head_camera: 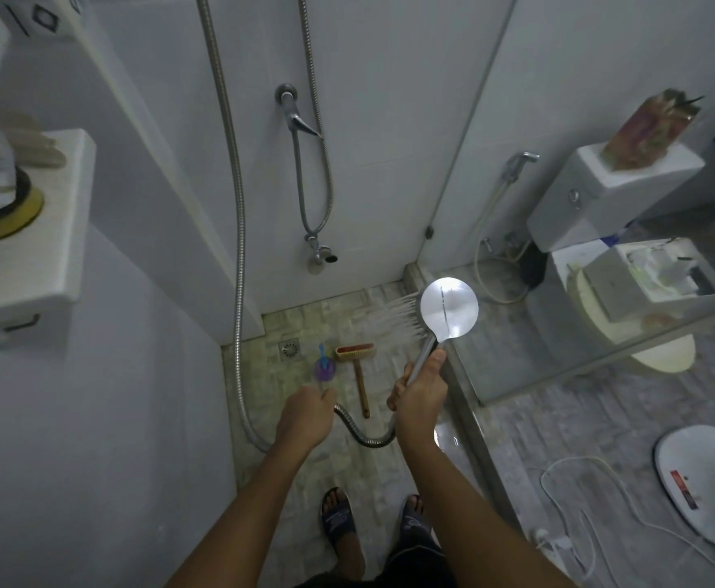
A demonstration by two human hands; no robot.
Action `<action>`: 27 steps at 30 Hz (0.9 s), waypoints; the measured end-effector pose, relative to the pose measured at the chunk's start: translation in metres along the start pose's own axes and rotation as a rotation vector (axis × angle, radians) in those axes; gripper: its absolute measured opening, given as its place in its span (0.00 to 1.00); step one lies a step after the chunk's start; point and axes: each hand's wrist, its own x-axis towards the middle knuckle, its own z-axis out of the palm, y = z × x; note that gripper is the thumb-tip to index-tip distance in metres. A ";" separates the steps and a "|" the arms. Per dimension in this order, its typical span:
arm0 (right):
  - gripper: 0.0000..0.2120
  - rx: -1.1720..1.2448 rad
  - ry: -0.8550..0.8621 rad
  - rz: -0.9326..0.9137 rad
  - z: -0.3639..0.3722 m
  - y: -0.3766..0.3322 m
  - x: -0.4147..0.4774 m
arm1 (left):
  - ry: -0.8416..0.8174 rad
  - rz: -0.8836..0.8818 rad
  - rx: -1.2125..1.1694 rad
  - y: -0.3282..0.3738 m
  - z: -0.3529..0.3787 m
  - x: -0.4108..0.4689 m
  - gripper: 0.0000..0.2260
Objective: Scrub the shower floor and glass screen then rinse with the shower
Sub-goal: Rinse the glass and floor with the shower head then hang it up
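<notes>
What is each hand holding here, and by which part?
The right hand grips the shower head by its handle, just below the spraying head. The left hand seems to hold the hose, though its fingers are hidden.

Brush (pixel 358 367) on shower floor (pixel 339 307), right of drain (pixel 291 350).

— Where's the round chrome shower head (pixel 449 311)?
— Raised beside the clear glass screen (pixel 559 256), its back facing up, water spraying left over the pale tiled shower floor (pixel 334 456).
— And the scrubber?
— The wooden-handled brush with a red-backed bristle head (pixel 358 367) lies flat on that floor, near the square metal drain (pixel 291 350).
</notes>
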 end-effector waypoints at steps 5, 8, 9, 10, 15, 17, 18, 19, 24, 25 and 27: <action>0.37 -0.008 -0.023 0.022 0.001 -0.001 -0.001 | -0.012 0.009 0.015 0.000 -0.001 -0.001 0.20; 0.36 -0.005 -0.040 0.046 0.003 0.000 -0.003 | -0.011 0.002 0.007 -0.003 -0.003 -0.001 0.21; 0.36 -0.003 -0.043 0.058 0.003 0.000 -0.004 | -0.009 -0.007 -0.001 -0.004 -0.004 -0.001 0.21; 0.36 -0.003 -0.046 0.070 0.004 0.000 -0.005 | -0.007 -0.013 -0.011 -0.006 -0.005 0.000 0.21; 0.30 -0.010 -0.076 0.065 0.008 0.004 -0.010 | -0.012 -0.028 -0.058 -0.014 -0.008 0.001 0.22; 0.29 -0.022 -0.094 0.057 0.011 0.004 -0.012 | -0.012 -0.036 -0.079 -0.018 -0.010 0.001 0.22; 0.29 -0.031 -0.103 0.055 0.013 0.005 -0.013 | -0.013 -0.039 -0.086 -0.020 -0.011 0.000 0.22; 0.29 -0.036 -0.114 0.055 0.017 0.005 -0.014 | -0.014 -0.043 -0.092 -0.023 -0.013 0.000 0.21; 0.29 -0.046 -0.151 0.111 0.033 0.011 -0.020 | -0.001 -0.058 -0.092 -0.037 -0.026 -0.002 0.21; 0.29 -0.051 -0.160 0.125 0.036 0.012 -0.021 | 0.006 -0.061 -0.095 -0.040 -0.029 -0.002 0.22; 0.30 -0.067 -0.178 0.149 0.042 0.015 -0.025 | 0.013 -0.057 -0.098 -0.045 -0.034 -0.004 0.23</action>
